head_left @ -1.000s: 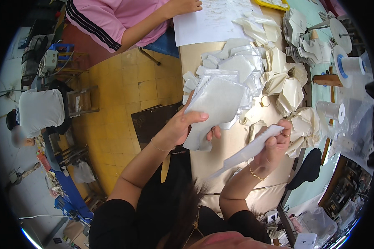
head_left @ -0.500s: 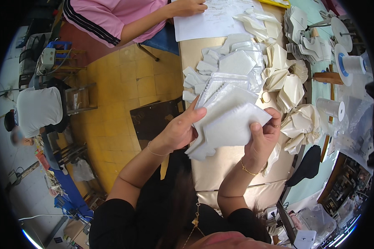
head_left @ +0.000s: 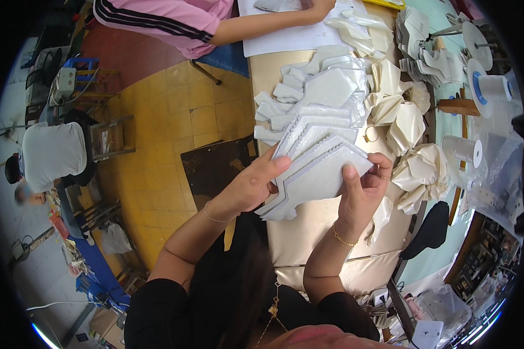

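Note:
Between my hands is a fanned stack of white padded fabric pieces [head_left: 317, 174] with cut, partly jagged edges. My left hand [head_left: 253, 183] grips its left side, thumb on top and fingers underneath. On the right side, my right hand [head_left: 364, 186] pinches the upper pieces, thumb on the face and fingers behind the edge. Just beyond, a loose pile of similar white pieces [head_left: 332, 87] lies on the cream-covered table [head_left: 297, 244]. Bundles of cream fabric pieces [head_left: 406, 129] sit to the right of the pile, with a small yellow ring [head_left: 370, 135] beside them.
Spools of white thread [head_left: 463, 150] stand along the right. A black cut piece [head_left: 428, 232] lies at the right table edge. Across the table, a person in a pink sleeve [head_left: 163, 20] reaches over white paper [head_left: 285, 29]. Another person [head_left: 55, 152] sits far left. A dark stool [head_left: 215, 168] stands left.
The held pieces have spread into a more even fan, showing more layered edges. My right hand has shifted slightly left. The other person's arm has reached farther right across the paper.

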A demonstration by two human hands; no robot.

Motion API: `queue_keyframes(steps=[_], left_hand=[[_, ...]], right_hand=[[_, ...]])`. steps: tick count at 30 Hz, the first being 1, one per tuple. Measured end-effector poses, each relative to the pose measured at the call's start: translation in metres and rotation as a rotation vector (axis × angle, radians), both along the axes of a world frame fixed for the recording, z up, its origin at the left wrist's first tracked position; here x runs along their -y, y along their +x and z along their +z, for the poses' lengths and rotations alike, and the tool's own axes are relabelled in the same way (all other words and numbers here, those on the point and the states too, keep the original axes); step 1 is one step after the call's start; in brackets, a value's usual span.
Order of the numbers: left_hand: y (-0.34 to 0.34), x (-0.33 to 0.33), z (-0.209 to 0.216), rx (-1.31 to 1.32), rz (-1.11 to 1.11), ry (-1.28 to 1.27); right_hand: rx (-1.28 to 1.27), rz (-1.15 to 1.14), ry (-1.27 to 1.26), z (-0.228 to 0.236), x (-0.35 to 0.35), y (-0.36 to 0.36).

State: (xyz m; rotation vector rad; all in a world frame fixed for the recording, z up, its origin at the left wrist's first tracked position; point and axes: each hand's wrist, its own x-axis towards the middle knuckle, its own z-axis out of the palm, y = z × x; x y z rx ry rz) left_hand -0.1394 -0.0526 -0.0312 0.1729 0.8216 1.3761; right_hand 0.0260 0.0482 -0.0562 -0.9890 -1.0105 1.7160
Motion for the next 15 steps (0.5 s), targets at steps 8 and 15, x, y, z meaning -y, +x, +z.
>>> queue_keyframes(steps=[8,15], left_hand=[[-0.0002,-0.0028,0.0036,-0.109,-0.038,-0.011],[0.0037,0.0033,-0.0033,-0.145,-0.005,-0.074]], right_hand=[[0.044,0.024,0.014,0.0047,-0.0022,-0.0009],[0.077,0.071,-0.056,0.0027,0.0000,0.0010]])
